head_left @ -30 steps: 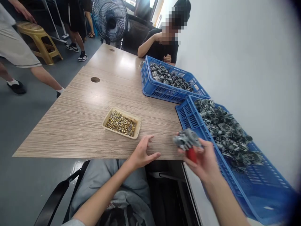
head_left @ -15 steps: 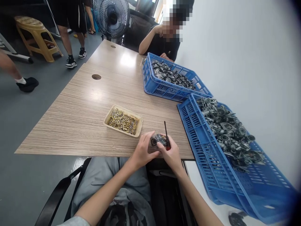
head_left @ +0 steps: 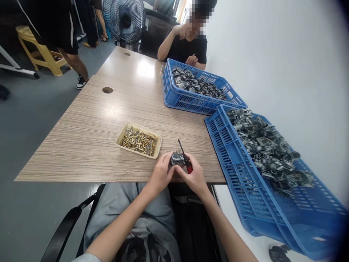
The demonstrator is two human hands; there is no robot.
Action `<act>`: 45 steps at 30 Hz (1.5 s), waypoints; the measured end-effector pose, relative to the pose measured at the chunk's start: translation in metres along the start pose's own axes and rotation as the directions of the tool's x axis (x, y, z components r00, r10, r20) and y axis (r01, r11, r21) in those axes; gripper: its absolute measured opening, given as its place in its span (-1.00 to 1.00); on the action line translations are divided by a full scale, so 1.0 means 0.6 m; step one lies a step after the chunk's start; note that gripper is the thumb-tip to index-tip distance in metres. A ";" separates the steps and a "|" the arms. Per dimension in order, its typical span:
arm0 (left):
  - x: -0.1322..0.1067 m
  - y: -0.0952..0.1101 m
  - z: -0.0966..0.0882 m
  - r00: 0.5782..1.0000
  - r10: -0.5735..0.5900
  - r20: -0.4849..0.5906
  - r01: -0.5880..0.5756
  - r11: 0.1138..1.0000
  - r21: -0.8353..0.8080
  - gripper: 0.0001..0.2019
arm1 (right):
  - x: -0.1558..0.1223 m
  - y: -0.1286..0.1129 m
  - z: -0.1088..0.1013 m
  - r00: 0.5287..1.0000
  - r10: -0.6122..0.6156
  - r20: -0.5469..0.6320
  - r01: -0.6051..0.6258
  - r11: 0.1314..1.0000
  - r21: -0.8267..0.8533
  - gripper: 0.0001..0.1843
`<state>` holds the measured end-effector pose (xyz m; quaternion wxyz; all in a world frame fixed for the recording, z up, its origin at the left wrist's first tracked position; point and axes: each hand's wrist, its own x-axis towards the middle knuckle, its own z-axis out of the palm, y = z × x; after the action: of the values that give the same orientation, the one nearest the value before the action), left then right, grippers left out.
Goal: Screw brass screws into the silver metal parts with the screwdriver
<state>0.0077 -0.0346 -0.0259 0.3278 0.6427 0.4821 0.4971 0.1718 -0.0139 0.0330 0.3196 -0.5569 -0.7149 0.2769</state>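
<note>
The left hand [head_left: 160, 174] has a closed grip on a small grey die-cast metal part [head_left: 176, 158]. The right hand [head_left: 195, 178] has a closed grip on a slim red-handled screwdriver [head_left: 188, 168], held against that part. Both are just beside a shallow cream tray [head_left: 118, 143] of brass screws [head_left: 138, 142] on the wooden worktop [head_left: 81, 145], with a blue plastic crate [head_left: 231, 160] of grey castings [head_left: 268, 149] to the tray's right.

The room light is bright and soft, with a white glare [head_left: 145, 69] on the far end of the table [head_left: 81, 153] and a faint shadow under my right hand [head_left: 195, 178]. The wide lens bends the edges, and the right corners darken.
</note>
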 end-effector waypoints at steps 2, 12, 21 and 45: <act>0.001 -0.001 0.002 1.000 -0.006 -0.007 0.006 1.000 0.031 -0.49 | -0.003 0.009 -0.005 1.000 0.020 0.018 -0.020 0.998 0.052 -0.48; 0.004 0.010 0.009 0.998 -0.039 -0.052 0.046 0.989 0.140 -0.58 | -0.019 0.066 -0.026 0.995 0.101 0.027 -0.104 0.972 0.213 -0.58; 0.015 0.024 0.017 0.989 -0.094 -0.117 0.116 0.973 0.199 -0.62 | -0.020 0.094 -0.030 0.973 0.220 0.063 -0.227 0.896 0.381 -0.53; 0.064 0.086 0.026 0.995 -0.035 0.093 -0.042 0.694 0.718 -0.37 | -0.030 0.124 -0.041 0.961 0.207 0.184 -0.276 0.670 0.690 -0.54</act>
<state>0.0395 -0.0139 0.0284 0.0729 0.7444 0.6199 0.2373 0.2401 -0.0137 -0.0098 0.4369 -0.4674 -0.4868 0.5947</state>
